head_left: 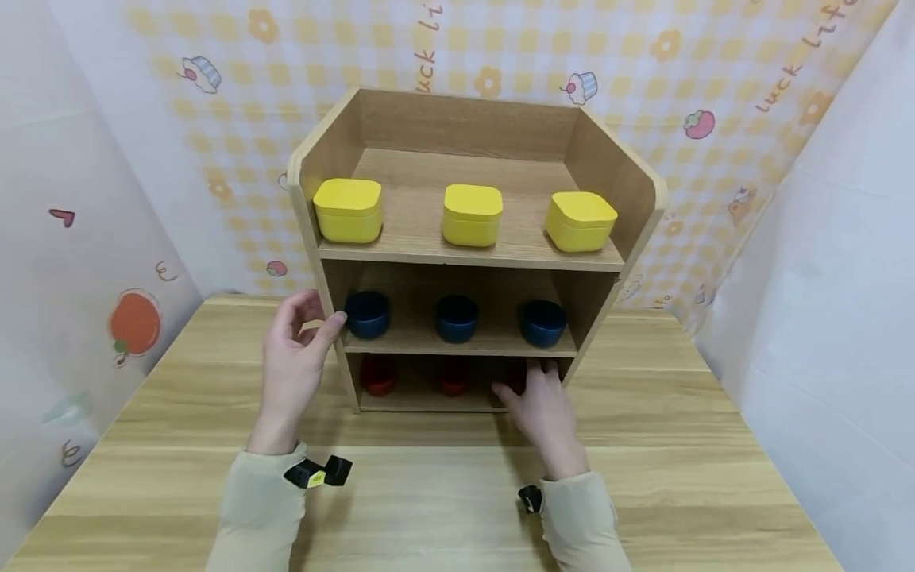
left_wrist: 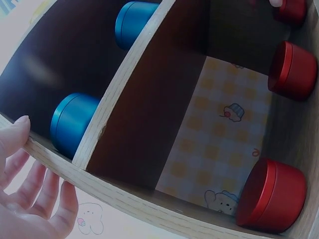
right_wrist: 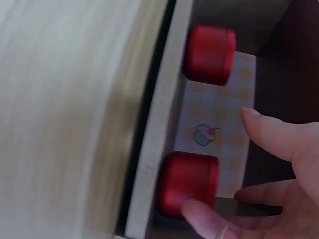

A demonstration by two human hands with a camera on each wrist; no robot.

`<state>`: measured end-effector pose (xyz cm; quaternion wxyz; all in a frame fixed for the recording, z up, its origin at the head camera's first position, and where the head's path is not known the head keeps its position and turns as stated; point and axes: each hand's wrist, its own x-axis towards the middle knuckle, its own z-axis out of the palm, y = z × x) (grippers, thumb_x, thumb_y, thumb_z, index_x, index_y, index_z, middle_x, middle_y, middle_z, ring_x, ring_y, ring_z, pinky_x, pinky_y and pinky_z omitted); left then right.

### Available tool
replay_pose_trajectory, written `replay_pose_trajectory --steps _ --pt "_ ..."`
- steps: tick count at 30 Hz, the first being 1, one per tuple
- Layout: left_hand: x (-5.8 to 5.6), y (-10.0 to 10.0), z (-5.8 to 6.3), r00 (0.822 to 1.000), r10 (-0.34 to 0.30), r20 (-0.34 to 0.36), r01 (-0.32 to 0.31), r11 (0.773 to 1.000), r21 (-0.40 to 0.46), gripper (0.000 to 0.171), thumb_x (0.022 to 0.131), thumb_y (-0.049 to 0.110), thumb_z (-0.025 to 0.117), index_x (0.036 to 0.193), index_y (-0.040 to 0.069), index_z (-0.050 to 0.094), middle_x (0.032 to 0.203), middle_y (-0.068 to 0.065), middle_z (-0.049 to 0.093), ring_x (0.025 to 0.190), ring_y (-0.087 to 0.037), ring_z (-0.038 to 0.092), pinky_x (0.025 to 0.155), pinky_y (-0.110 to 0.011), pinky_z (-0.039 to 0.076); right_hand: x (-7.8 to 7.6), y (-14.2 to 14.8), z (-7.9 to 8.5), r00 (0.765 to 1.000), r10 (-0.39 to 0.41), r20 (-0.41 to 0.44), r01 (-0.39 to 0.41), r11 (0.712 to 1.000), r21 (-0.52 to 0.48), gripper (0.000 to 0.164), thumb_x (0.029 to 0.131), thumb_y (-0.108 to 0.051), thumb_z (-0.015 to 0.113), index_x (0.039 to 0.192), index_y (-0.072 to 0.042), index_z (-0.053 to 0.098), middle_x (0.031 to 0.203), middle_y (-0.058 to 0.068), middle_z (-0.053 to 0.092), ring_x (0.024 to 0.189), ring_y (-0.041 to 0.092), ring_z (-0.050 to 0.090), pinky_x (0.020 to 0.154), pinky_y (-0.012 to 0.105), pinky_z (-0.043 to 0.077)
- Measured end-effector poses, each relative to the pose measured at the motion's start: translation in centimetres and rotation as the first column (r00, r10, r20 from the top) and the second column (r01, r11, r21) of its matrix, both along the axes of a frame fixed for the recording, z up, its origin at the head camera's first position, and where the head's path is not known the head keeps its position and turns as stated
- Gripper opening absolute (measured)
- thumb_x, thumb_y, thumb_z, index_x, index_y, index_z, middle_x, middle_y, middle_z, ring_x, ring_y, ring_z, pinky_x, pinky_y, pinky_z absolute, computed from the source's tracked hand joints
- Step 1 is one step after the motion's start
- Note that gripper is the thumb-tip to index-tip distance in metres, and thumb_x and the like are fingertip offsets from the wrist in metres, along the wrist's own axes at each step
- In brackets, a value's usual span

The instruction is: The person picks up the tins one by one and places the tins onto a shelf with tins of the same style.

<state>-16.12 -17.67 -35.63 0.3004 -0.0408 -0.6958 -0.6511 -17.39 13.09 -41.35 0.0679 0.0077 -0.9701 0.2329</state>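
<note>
A three-tier wooden shelf (head_left: 457, 260) stands in front of me. My left hand (head_left: 295, 357) grips the front edge of its left side panel, thumb on the edge and fingers along the outside, as the left wrist view shows. My right hand (head_left: 543, 413) reaches into the bottom tier at the right red tin (right_wrist: 187, 183). A fingertip overlaps that tin's side in the right wrist view, while the thumb is spread away from it. Alongside sit the middle red tin (head_left: 453, 376) and the left red tin (head_left: 378, 375).
Several blue tins stand in a row on the middle tier, such as the left blue tin (head_left: 368, 315). On the top tier are yellow boxes, one of them at the centre (head_left: 472, 215). Wood-grain table (head_left: 429, 508) lies in front, with patterned cloth (head_left: 486, 48) behind.
</note>
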Motion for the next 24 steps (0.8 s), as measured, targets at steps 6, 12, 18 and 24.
replay_pose_trajectory --steps 6,12,18,24 --pt "-0.8 0.5 -0.1 1.0 -0.024 0.011 0.024 1.0 0.002 0.033 0.092 0.005 0.068 0.122 0.003 0.056 0.101 -0.003 0.057 0.099 -0.017 0.054 0.08 -0.022 0.047 0.3 0.6 1.5 1.0 0.005 0.025 -0.006 0.999 0.039 0.07 0.091 -0.048 0.064 0.138 0.001 0.05 0.132 0.034 0.046 0.104 0.048 0.058 0.076 0.062 0.05" --pt "-0.5 0.1 -0.4 0.999 -0.017 0.044 0.018 0.999 -0.027 0.034 0.093 0.008 0.067 0.124 0.0 0.054 0.104 -0.003 0.056 0.101 -0.016 0.054 0.082 -0.021 0.046 0.8 0.6 1.9 0.999 0.053 0.013 -0.053 0.998 0.014 0.064 0.094 -0.047 0.06 0.138 -0.002 0.052 0.135 0.029 0.048 0.109 0.045 0.057 0.08 0.062 0.048" --pt "0.8 -1.1 -1.4 0.992 -0.01 0.129 0.035 0.98 -0.194 0.039 0.096 0.016 0.065 0.13 0.001 0.052 0.114 -0.007 0.057 0.106 -0.014 0.052 0.085 -0.02 0.044 2.0 1.5 1.2 0.983 0.148 -0.113 -0.156 0.985 -0.071 0.052 0.096 -0.039 0.062 0.13 0.0 0.059 0.131 0.025 0.052 0.115 0.042 0.055 0.09 0.058 0.045" --pt "2.2 -2.7 -2.5 0.984 0.045 0.174 0.028 0.919 -0.394 0.042 0.098 0.022 0.062 0.133 0.002 0.051 0.127 -0.015 0.05 0.109 -0.026 0.048 0.082 -0.029 0.045 3.7 3.5 0.7 0.946 0.244 -0.215 -0.268 0.959 -0.092 0.048 0.099 -0.037 0.058 0.128 0.001 0.06 0.138 0.028 0.047 0.125 0.045 0.046 0.098 0.061 0.038"
